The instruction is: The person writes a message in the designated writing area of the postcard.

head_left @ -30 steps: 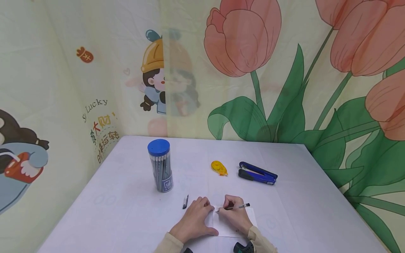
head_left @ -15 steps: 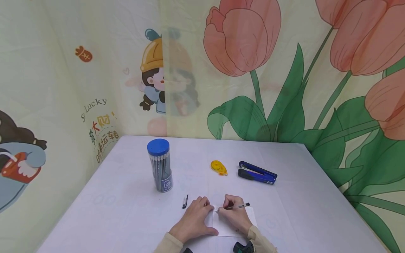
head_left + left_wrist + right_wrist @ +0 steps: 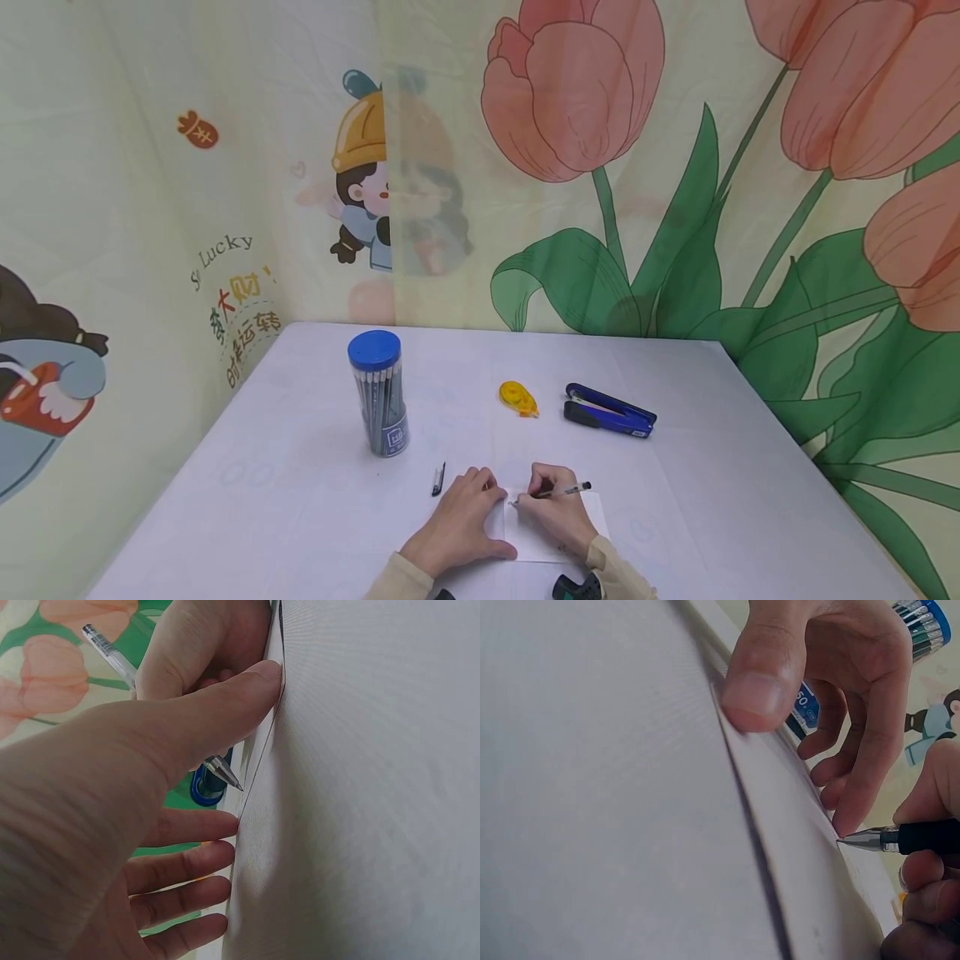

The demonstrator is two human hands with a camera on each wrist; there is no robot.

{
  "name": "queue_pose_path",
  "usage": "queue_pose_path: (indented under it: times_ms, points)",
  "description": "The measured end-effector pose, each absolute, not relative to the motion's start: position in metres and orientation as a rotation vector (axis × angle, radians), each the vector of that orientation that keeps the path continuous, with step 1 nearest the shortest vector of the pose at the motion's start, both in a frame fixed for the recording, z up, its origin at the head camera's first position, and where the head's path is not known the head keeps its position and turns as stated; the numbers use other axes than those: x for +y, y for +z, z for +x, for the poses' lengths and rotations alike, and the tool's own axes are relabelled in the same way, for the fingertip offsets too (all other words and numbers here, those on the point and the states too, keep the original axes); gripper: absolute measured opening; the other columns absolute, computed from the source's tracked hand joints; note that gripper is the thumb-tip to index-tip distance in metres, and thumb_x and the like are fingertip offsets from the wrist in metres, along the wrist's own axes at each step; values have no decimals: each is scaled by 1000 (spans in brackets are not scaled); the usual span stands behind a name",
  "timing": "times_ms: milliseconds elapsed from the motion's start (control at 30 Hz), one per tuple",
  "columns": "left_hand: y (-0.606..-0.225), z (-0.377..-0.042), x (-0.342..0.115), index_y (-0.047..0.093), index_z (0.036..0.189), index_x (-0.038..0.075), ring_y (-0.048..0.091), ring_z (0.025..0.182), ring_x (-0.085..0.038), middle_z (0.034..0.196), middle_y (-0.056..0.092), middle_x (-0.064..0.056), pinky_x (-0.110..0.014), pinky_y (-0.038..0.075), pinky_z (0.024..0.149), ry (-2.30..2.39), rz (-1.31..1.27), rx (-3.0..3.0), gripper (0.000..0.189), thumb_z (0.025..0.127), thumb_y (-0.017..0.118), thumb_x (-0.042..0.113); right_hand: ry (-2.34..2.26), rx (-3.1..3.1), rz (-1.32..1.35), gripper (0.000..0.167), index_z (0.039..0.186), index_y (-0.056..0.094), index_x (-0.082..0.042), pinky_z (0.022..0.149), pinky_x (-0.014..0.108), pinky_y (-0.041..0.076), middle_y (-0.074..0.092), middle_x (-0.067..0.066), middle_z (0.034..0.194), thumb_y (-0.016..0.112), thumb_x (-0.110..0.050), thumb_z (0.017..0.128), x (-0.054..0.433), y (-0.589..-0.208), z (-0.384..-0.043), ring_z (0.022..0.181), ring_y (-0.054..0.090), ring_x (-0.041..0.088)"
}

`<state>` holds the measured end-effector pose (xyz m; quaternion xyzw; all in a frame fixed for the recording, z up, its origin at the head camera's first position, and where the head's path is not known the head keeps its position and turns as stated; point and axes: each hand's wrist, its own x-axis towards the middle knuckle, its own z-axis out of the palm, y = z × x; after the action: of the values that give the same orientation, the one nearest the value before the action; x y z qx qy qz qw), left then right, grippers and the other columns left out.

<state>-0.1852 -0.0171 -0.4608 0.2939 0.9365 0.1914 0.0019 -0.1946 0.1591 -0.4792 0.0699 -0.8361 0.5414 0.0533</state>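
A white sheet of paper lies flat near the table's front. My right hand grips a pen, its thumb and fingers around the dark grip. The pen's metal tip meets the paper close to its upper left part. At the sheet's left side my left hand rests with fingers spread. Its thumb presses the near left corner, and the other fingertips touch down near the far left edge. A pen cap lies to the left of that hand.
A clear tub of pencils with a blue lid stands at the back left. Behind the paper lies a yellow correction tape, with a blue stapler to its right. The white table ends at a printed curtain.
Both hands keep their places over the paper, with the pen tip still at its upper left part. The whole head view has shifted very slightly.
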Motion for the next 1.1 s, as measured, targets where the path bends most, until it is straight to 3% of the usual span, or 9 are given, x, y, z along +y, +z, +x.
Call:
queue_pose_path:
  times_ms: [233,767,1100]
  points:
    - [-460,-184,-18,71,110,10,41,87,-9,95,51,7,-26,40,78,605,907,2930,68,62,82,57,1642,-2537,211,18,62,51,0,60,18,38,52,-3,61,64,11,67,156,-461,-186,58,47,4]
    - [-461,-184,-17,71,110,10,42,86,-9,95,52,7,-27,41,79,611,888,2927,68,62,82,57,1675,-2519,184,18,64,52,0,60,18,40,52,-3,62,68,9,67,167,-486,-197,58,50,6]
    - [-461,-184,-17,72,109,10,41,87,-9,94,51,7,-26,41,78,611,887,2940,68,61,83,57,1633,-2526,226,19,63,50,-1,60,18,38,50,-2,61,64,12,67,156,-452,-179,59,47,4]
